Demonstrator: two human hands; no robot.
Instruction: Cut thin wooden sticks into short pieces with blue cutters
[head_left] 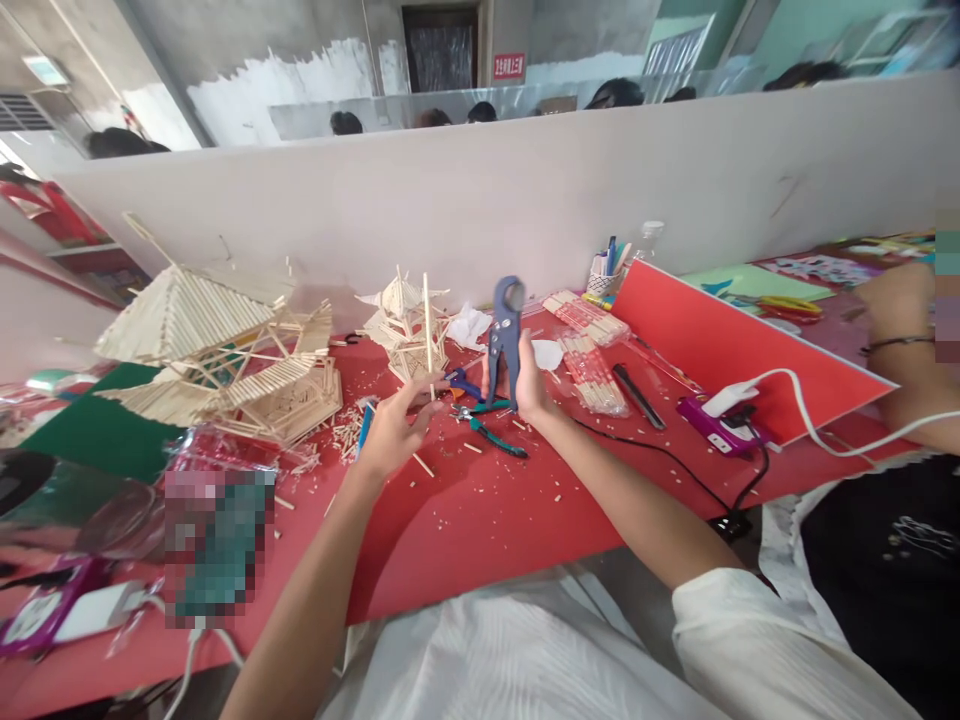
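My left hand (396,428) pinches a thin wooden stick (429,325), which stands upright from the fingertips. My right hand (531,388) is wrapped round a dark blue hand cutter (508,335) with a rounded, hooked jaw pointing up. On the table below the hands lie green-handled pliers (499,438); a blue-handled tool (466,384) lies behind, partly hidden. Just behind the left hand stands a small pavilion model (401,315) made of sticks. Further left is a larger stick model (225,350) with a slatted, peaked roof.
Stick offcuts (346,437) litter the red table (465,535). Packs of sticks (592,375), a black pen-like tool (639,397) and a purple power strip (716,425) lie right. A red board (735,345) leans there. Another person's arm (911,360) is at far right. A partition (480,200) stands behind.
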